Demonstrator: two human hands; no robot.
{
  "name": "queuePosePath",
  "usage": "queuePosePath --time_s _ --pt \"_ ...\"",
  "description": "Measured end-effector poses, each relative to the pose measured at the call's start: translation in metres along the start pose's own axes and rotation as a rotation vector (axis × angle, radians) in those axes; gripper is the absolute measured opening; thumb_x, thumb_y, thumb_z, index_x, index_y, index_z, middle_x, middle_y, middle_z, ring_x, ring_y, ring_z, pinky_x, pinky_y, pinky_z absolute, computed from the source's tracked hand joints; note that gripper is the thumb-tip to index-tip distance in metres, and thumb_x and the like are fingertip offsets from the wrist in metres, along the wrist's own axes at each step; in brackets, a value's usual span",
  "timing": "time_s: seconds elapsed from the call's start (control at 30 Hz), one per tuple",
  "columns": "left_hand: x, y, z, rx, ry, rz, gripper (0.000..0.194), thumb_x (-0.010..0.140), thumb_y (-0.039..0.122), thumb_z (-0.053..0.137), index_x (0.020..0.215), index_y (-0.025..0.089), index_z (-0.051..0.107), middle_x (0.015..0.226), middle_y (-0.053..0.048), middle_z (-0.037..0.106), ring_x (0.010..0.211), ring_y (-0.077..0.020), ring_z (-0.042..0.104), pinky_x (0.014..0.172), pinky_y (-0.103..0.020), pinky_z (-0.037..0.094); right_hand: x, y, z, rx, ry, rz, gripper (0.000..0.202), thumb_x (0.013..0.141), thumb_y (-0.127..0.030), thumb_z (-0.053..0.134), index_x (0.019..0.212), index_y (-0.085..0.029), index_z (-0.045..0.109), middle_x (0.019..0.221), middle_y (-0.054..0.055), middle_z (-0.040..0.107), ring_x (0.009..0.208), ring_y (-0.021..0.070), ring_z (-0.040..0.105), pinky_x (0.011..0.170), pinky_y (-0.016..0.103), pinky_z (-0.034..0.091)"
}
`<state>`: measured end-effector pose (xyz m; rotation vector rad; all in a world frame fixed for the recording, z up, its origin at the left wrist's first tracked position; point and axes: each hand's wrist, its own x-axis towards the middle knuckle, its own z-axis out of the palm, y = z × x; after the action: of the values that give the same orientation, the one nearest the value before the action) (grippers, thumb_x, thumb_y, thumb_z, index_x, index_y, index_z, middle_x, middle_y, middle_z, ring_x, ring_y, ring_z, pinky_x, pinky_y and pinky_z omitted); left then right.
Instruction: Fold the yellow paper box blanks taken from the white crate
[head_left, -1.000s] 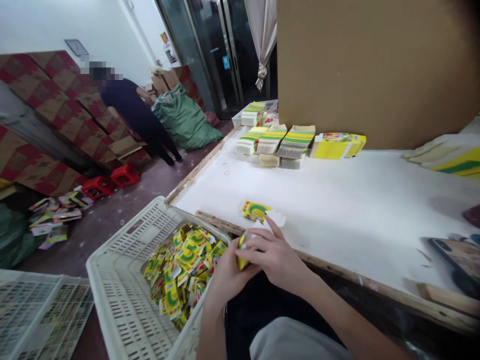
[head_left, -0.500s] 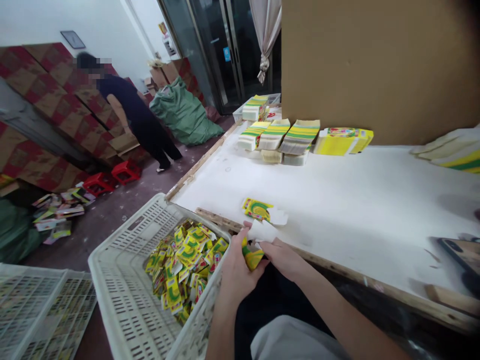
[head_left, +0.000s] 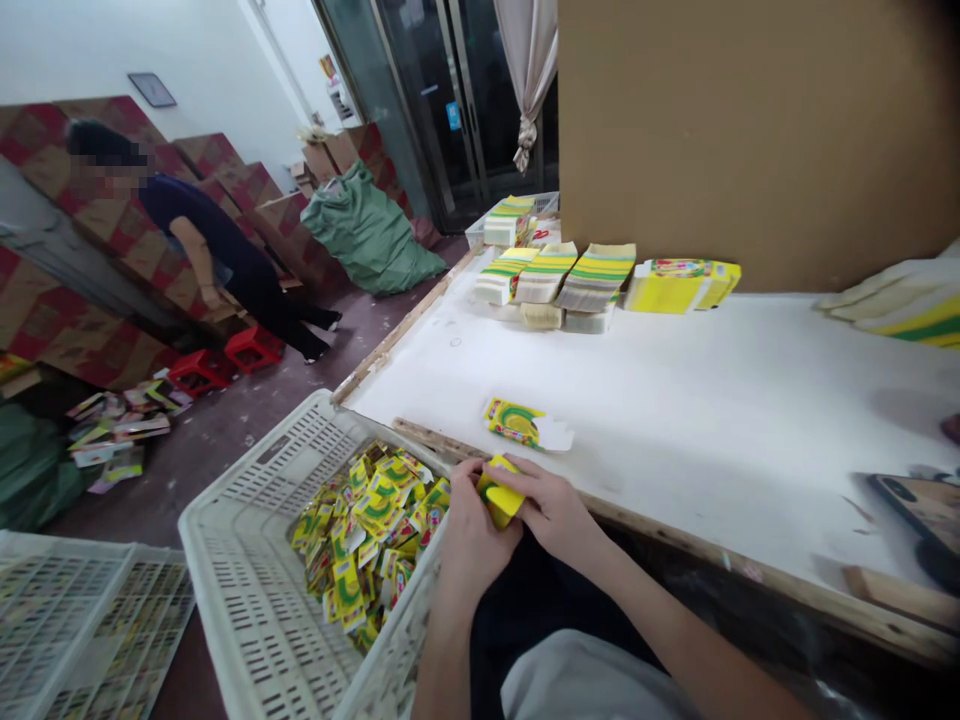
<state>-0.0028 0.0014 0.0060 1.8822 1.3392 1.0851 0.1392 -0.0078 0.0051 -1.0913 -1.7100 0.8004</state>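
A small yellow box (head_left: 501, 492) is between my two hands, just off the table's front edge. My left hand (head_left: 477, 530) is wrapped round its left and lower side. My right hand (head_left: 551, 508) grips it from the right, fingers on its upper part. On the white table (head_left: 675, 400) just beyond lies an open yellow-green box (head_left: 516, 420) with white flaps spread to the right. Beside my left hand stands a white slatted basket (head_left: 255, 560) with many small yellow boxes (head_left: 371, 510) in it.
Bundled yellow cartons (head_left: 596, 275) stand along the table's back, before a brown board (head_left: 750, 140). A phone (head_left: 919, 510) and a wooden block (head_left: 896, 597) lie at the right. A person (head_left: 202, 235) bends near red stools (head_left: 253, 348). A second crate (head_left: 67, 620) is at lower left.
The white flaps on the held box no longer show; its yellow side faces up. My right hand has shifted slightly up and left. The person in the background has moved left and bent lower.
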Motion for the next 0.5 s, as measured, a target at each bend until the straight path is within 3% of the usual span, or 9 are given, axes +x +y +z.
queuePosePath --time_s 0.1,0.23,0.37,0.43,0.5 --pt "0.004 0.001 -0.007 0.135 0.069 0.022 0.044 0.059 0.022 0.069 0.100 0.020 0.051 0.094 -0.006 0.055 0.091 -0.0242 0.054 0.082 -0.040 0.042 0.001 0.010 -0.004 -0.047 0.080 0.037 0.051 0.077 -0.006 0.044 0.125 -0.021 0.050 0.130 0.011 0.048 0.124 0.0238 0.040 0.102 0.043 0.033" --pt "0.006 -0.001 -0.019 0.248 0.011 0.071 0.041 0.059 0.029 0.071 0.096 0.022 0.055 0.090 -0.005 0.059 0.087 -0.0237 0.056 0.078 -0.038 0.044 0.000 0.016 -0.016 -0.140 -0.132 -0.038 0.050 0.079 -0.005 0.045 0.126 -0.022 0.049 0.136 0.011 0.040 0.125 0.0239 0.037 0.101 0.041 0.035" --pt "0.005 -0.003 -0.021 0.341 -0.087 0.080 0.045 0.058 0.027 0.072 0.099 0.022 0.055 0.094 -0.004 0.061 0.090 -0.0225 0.055 0.081 -0.037 0.044 0.003 0.012 -0.034 -0.173 -0.275 -0.076 0.039 0.078 -0.005 0.050 0.111 -0.023 0.061 0.112 0.008 0.056 0.106 0.0199 0.053 0.092 0.033 0.042" --pt "0.005 -0.003 -0.019 0.365 -0.120 0.090 0.047 0.056 0.026 0.073 0.099 0.022 0.055 0.095 -0.004 0.061 0.091 -0.0222 0.055 0.082 -0.037 0.044 0.006 0.010 -0.041 -0.178 -0.353 -0.094 0.034 0.076 -0.008 0.056 0.105 -0.024 0.065 0.100 0.006 0.058 0.094 0.0182 0.057 0.085 0.030 0.045" --pt "0.006 -0.001 -0.016 0.385 -0.122 0.121 0.046 0.057 0.027 0.072 0.099 0.022 0.055 0.096 -0.004 0.061 0.091 -0.0220 0.055 0.082 -0.036 0.045 0.008 0.010 -0.042 -0.186 -0.352 -0.073 0.030 0.075 -0.011 0.060 0.101 -0.025 0.067 0.094 0.004 0.058 0.086 0.0171 0.057 0.079 0.028 0.046"
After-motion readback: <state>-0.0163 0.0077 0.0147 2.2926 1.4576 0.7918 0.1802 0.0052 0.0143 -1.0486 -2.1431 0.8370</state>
